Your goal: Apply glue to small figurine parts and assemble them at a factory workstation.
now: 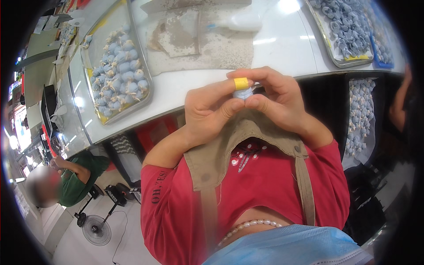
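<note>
Close in front of my chest, both hands pinch one small light-blue piece [243, 94] that looks ridged or folded. My left hand [205, 106] grips it from the left between thumb and index finger, and a yellow band [241, 84] wraps that index fingertip. From the other side my right hand [280, 99] closes on it, with its thumb below and its index finger arched over the top. Fingertips cover most of the piece, so its full shape is hidden. It is held just off the near edge of the white table [172, 90].
A metal tray [148, 73] of round blue pieces with pale tips lies left. Another tray [329, 53] holds curved grey-blue pieces at the far right, beside a blue tray [383, 64]. A stained grey mat [229, 53] lies ahead. At left are a person in green [86, 176] and a fan [96, 229].
</note>
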Available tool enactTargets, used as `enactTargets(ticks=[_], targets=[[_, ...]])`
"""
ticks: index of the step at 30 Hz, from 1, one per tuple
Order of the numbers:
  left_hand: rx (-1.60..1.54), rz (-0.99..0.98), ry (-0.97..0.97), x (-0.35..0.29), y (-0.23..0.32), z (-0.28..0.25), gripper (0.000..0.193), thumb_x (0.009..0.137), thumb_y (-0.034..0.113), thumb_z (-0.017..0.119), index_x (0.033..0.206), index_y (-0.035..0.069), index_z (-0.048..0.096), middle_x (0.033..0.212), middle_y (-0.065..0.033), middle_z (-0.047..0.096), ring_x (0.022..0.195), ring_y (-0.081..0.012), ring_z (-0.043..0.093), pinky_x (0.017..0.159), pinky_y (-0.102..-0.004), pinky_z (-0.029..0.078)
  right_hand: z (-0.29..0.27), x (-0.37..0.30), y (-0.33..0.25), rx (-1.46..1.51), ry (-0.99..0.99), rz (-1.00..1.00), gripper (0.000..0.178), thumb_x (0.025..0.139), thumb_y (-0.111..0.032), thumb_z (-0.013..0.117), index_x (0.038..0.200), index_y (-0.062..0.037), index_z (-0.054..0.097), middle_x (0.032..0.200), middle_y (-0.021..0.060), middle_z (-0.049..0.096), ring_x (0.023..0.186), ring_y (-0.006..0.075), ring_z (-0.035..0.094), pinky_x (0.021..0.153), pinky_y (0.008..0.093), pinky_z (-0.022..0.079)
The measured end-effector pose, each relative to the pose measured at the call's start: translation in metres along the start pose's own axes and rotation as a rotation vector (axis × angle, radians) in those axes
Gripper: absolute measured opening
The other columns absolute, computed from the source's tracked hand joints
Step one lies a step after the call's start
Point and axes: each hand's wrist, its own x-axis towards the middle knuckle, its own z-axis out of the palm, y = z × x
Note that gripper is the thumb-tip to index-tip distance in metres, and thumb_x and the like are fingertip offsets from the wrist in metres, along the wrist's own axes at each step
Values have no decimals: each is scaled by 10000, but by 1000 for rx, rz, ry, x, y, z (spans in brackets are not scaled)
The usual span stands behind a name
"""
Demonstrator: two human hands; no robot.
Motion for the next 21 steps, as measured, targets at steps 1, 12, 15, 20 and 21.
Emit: enactTargets(ticks=[1,12,15,20,21], targets=[[20,16,6,0,0,1,285,839,93,599,1098,-23,567,975,-102,632,868,-125,583,769,-244,466,0,-1,-1,22,9,26,320,785,-22,615,1098,1,558,1006,78,614,908,116,577,802,231,465],[79,126,-36,1,-2,-2,239,827,79,611,1038,-31,589,936,-96,639,842,-122,591,753,-232,466,-3,4,8,-24,-47,-145,326,748,2,642,1067,-14,578,1003,76,615,893,112,576,792,235,473],[97,139,-40,-1,0,-3,234,822,73,616,1033,-25,592,927,-88,639,821,-111,589,740,-224,468,-3,3,8,-47,-84,-139,327,748,12,635,1068,-6,575,1023,90,608,909,123,572,788,238,469],[196,131,-14,-2,10,-8,207,790,20,625,996,1,621,901,-93,655,806,-105,606,713,-221,473,6,9,3,16,-146,-222,331,764,28,606,1087,43,536,1083,140,574,1015,191,537,883,291,406],[165,185,2,-3,8,-10,215,779,37,642,992,10,628,899,-94,658,807,-103,609,708,-224,476,10,8,4,68,-156,-210,384,761,3,622,1125,39,505,1123,145,551,1056,197,513,911,302,383]])
